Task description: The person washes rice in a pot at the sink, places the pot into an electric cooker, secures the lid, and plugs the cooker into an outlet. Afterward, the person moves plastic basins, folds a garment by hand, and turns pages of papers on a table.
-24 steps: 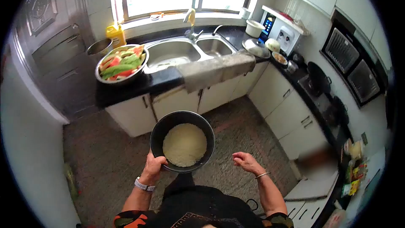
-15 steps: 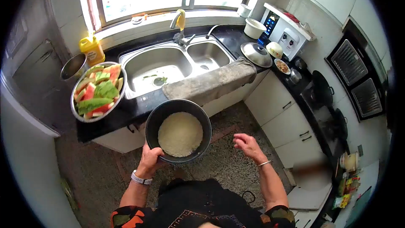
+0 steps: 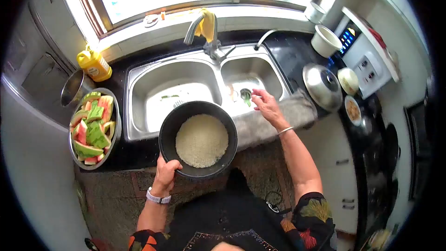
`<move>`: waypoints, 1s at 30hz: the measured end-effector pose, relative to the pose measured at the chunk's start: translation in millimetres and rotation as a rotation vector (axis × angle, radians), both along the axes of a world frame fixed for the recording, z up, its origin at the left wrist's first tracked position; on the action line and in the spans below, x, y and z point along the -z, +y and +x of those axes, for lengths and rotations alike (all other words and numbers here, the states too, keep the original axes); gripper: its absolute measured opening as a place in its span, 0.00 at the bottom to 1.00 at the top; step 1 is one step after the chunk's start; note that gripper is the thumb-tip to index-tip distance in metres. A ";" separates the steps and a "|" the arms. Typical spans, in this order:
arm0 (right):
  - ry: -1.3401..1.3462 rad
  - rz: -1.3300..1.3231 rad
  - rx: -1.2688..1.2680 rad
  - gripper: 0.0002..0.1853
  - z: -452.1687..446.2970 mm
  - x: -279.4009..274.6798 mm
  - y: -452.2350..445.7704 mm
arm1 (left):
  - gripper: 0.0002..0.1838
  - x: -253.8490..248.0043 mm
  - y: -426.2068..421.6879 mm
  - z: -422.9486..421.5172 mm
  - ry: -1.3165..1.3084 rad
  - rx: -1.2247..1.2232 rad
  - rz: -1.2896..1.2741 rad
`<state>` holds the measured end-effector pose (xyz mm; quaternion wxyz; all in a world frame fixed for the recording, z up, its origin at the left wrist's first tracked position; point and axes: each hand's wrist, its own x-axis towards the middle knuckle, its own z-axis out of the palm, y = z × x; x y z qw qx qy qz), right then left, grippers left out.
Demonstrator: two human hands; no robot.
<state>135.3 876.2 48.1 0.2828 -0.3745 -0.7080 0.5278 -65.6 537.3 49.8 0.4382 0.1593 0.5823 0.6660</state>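
Note:
My left hand (image 3: pixel 166 173) grips the near-left rim of a dark round pot (image 3: pixel 168 140), thumb over the edge. Pale grains that look like uncooked rice (image 3: pixel 202 140) cover the pot's bottom. The pot is held level at the front edge of the sink's larger left basin (image 3: pixel 151 83). My right hand (image 3: pixel 269 108) is empty, its fingers loosely bent and apart, above the front of the smaller right basin (image 3: pixel 260 72). Below that hand a grey towel (image 3: pixel 297 116) drapes over the counter edge. The faucet (image 3: pixel 214 50) has a yellow cloth (image 3: pixel 206 24) over it.
On the left counter are a bowl of watermelon rinds (image 3: pixel 95 128), a metal pot (image 3: pixel 74 90) and a yellow jug (image 3: pixel 95 65). To the right stand a domed lid (image 3: pixel 320 86), a white pot (image 3: pixel 325 41), a small dish of food (image 3: pixel 353 110) and a water dispenser (image 3: pixel 371 69).
I have come closer to the sink, bringing the rice pot to its front edge. My right hand has moved forward from over the floor to the right basin.

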 end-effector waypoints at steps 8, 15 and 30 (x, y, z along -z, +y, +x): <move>-0.118 0.254 -0.184 0.30 -105.6 35.6 183.8 | 0.20 3.8 124.0 33.4 -0.076 -0.226 -0.143; -0.187 0.371 -0.300 0.32 -160.6 80.6 241.7 | 0.19 8.8 192.4 36.8 -0.136 -0.358 -0.208; -0.321 0.536 -0.389 0.25 -145.9 67.5 234.7 | 0.40 67.7 248.1 -10.3 -0.022 -0.338 -0.076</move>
